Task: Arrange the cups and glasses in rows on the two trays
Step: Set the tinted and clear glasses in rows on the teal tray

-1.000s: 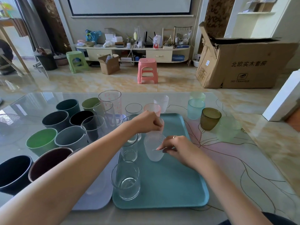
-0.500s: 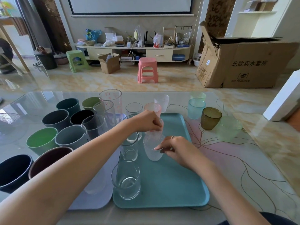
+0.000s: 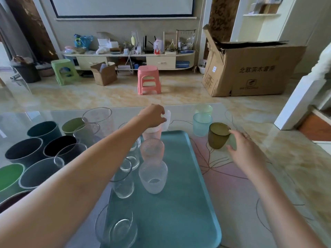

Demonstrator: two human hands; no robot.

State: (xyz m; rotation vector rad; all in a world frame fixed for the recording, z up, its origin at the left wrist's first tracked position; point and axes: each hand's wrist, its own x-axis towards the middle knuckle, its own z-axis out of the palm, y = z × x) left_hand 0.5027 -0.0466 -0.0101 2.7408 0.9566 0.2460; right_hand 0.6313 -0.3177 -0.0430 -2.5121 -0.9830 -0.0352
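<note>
1. Left hand (image 3: 154, 116): fingers curled round a white frosted cup (image 3: 167, 120), beyond the teal tray (image 3: 179, 203).
2. Right hand (image 3: 245, 149): fingers spread, touching an olive glass (image 3: 217, 136), on the table right of the tray.

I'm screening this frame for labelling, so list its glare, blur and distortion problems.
Head view: the wide-angle lens bends the room's straight lines near the edges. The glass table mirrors the bright floor. The left hand on the frosted white cup and the right hand beside the olive glass look slightly soft. The clear glasses on the teal tray are hard to outline.
</note>
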